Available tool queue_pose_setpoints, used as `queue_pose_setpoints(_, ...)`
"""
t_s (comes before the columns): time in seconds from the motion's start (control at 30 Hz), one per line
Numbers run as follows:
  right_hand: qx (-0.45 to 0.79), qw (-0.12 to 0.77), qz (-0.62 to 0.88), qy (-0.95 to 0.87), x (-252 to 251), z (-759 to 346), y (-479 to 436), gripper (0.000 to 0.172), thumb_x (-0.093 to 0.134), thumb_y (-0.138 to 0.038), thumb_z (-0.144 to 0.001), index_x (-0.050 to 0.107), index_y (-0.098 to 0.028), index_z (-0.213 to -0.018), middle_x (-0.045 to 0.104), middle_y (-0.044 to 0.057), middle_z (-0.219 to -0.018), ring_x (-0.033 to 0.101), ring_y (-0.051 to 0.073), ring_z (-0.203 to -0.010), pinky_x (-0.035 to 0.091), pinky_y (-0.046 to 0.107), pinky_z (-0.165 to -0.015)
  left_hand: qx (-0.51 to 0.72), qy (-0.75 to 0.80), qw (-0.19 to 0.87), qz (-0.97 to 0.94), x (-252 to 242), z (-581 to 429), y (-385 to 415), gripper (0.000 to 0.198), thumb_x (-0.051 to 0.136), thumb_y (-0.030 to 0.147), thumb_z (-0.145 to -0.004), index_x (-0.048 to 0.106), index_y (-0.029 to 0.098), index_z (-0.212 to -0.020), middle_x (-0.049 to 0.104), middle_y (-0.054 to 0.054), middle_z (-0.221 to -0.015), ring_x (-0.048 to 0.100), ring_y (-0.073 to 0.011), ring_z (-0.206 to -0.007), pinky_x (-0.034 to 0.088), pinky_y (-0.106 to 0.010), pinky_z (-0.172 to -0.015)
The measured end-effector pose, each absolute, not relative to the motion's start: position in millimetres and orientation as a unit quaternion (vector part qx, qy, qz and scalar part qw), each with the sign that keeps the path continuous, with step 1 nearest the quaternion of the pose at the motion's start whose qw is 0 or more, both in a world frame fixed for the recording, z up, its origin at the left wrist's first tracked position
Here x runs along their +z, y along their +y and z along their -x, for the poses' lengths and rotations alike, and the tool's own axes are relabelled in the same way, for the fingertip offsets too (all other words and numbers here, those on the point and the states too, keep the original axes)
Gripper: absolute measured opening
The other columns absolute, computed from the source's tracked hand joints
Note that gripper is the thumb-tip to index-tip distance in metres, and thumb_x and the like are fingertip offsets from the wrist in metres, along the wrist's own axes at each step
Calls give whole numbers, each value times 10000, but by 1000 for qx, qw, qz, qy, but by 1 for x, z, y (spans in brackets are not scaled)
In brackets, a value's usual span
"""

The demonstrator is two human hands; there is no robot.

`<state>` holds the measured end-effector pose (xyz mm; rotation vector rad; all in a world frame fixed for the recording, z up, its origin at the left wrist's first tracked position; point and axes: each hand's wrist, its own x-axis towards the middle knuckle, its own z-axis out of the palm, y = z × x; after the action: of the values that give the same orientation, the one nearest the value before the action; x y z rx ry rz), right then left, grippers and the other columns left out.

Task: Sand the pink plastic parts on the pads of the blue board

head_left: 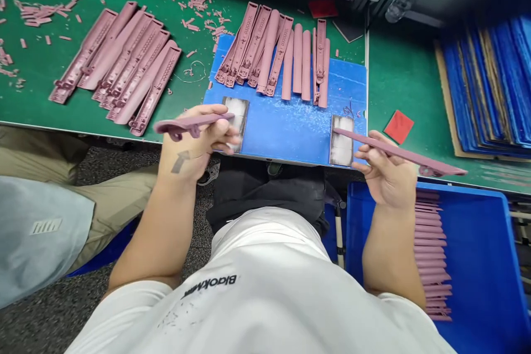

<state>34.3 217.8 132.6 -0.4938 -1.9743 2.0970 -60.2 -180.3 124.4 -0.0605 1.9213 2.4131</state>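
Observation:
My left hand (219, 130) is closed around a long pink plastic part (186, 123), its wider looped end pointing left past my wrist. Its narrow tip is over a worn grey-white pad (237, 116) on the blue board (286, 141). A similar pink plastic part (398, 150) is gripped in my right hand (385, 168). That one slants down to the right, with its thin tip over a second grey-white pad (342, 141). Whether either tip touches its pad, I cannot tell. More pink parts (269, 50) lie side by side at the board's far edge.
Another group of pink parts (120, 66) is on the green table (182, 99) at left. Small pink scraps (41, 11) are scattered behind. A blue bin (477, 265) with stacked pink parts stands low right, near blue sheets (493, 83). A person's leg (112, 199) is at left.

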Motion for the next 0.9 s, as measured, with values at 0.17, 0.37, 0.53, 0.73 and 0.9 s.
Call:
queue_pose_setpoints(0.17, 522, 305, 115, -788, 121, 39, 232, 328, 917, -490, -932, 721, -241, -846, 684, 16, -880, 709, 189, -847, 664, 319, -736, 666, 715, -188, -96, 115, 123, -178, 383, 913, 431, -984, 715, 196, -755, 680, -16, -760, 647, -180, -752, 523, -347, -751)
queue_pose_setpoints(0.37, 741, 269, 116, -605, 103, 113, 218, 614, 677, -658, -987, 311, -286, -663, 189, -115, -539, 235, 101, -424, 355, 267, -432, 796, 589, -128, -64, 102, 177, -137, 514, 606, 307, -1148, 324, 255, -721, 217, 65, -583, 182, -108, -523, 188, -315, -547)
queue_pose_setpoints(0.53, 728, 325, 125, -590, 95, 124, 198, 673, 681, -656, -977, 200, -312, -656, 82, -116, -550, 93, 90, -445, 169, 292, -420, 804, 579, -138, 17, 103, 180, -108, 605, 546, 416, -1232, 228, 274, -738, 94, 91, -613, 78, -84, -528, 92, -354, -583)
queue_pose_setpoints(0.73, 704, 347, 164, -598, 91, 133, 193, 650, 649, -617, -1002, 170, -303, -695, 68, -122, -579, 83, 89, -455, 171, 302, -427, 810, 556, -174, 64, 105, 188, -94, 599, 514, 416, -1246, 190, 290, -758, 69, 82, -646, 57, -120, -537, 94, -376, -561)
queue_pose_setpoints(0.9, 689, 387, 147, -595, 88, 133, 191, 644, 560, -658, -1093, 170, -315, -711, 69, -117, -613, 106, 82, -460, 195, 277, -440, 803, 564, -163, 101, 102, 191, -95, 517, 334, 314, -1306, 177, 283, -814, 65, 69, -665, 89, -136, -561, 139, -368, -563)
